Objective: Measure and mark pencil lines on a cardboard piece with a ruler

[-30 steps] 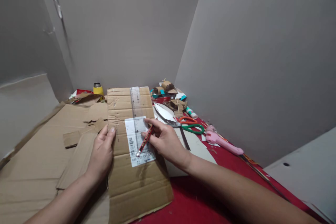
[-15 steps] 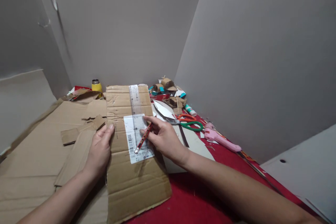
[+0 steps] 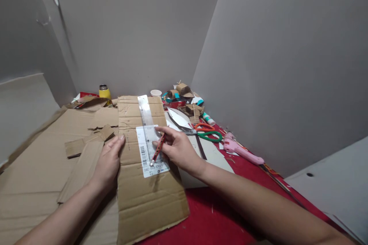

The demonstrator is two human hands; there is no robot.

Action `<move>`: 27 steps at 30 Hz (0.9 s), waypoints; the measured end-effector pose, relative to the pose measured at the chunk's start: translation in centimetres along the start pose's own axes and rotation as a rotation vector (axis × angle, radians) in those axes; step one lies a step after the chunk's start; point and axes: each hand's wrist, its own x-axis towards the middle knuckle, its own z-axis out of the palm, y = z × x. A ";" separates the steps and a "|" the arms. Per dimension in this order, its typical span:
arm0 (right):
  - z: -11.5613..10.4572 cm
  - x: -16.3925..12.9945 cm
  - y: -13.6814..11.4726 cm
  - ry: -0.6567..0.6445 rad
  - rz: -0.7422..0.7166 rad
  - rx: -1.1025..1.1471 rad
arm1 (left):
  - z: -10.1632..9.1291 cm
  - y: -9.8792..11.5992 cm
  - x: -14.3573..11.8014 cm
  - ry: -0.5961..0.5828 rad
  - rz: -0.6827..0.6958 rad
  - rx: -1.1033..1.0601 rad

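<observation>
A long piece of corrugated cardboard [image 3: 149, 203] lies tilted in front of me, with a white barcode label [image 3: 142, 138] stuck on it. Along it runs a clear plastic ruler [image 3: 144, 109], partly over the label. My left hand [image 3: 110, 159] grips the cardboard's left edge, thumb on top. In my right hand [image 3: 179, 151] is a red-and-black pencil [image 3: 158, 149], its eraser end toward me. Fingertips of that hand also rest at the ruler's right edge; the pencil's far tip is hidden by the hand.
Scissors [image 3: 208, 136] with orange and green handles lie to the right, beside a pink glue gun [image 3: 243, 153]. A yellow jar [image 3: 104, 92], a white cup [image 3: 156, 93] and a glue stick [image 3: 208, 118] stand or lie farther back. Cardboard scraps [image 3: 76, 147] cover the left side.
The ruler's far end has swung slightly left and its near part now slants across the cardboard. The pencil's eraser end has shifted a little to the right. Both hands keep their grips.
</observation>
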 end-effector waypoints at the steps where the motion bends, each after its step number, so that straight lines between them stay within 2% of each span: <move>1: 0.1 -0.1 -0.1 -0.016 0.020 0.034 | 0.0 -0.3 0.1 0.000 -0.007 -0.004; 4: 0.3 -0.5 -0.5 -0.079 0.089 0.145 | 0.0 -1.0 0.5 -0.036 -0.039 -0.027; 8: -0.5 -1.1 -1.0 -0.147 0.152 0.228 | -0.1 -1.6 1.0 -0.165 -0.117 -0.059; 17: -6.5 -1.4 -0.2 -0.088 0.194 0.092 | -0.1 -2.0 1.2 -0.438 -0.353 -0.071; 21: -7.1 -1.7 1.0 -0.067 0.254 0.098 | -0.1 -2.1 1.5 -0.426 -0.348 -0.064; 27: -6.6 -2.5 1.8 0.149 0.269 0.190 | -0.1 -2.0 1.7 -0.333 -0.286 -0.038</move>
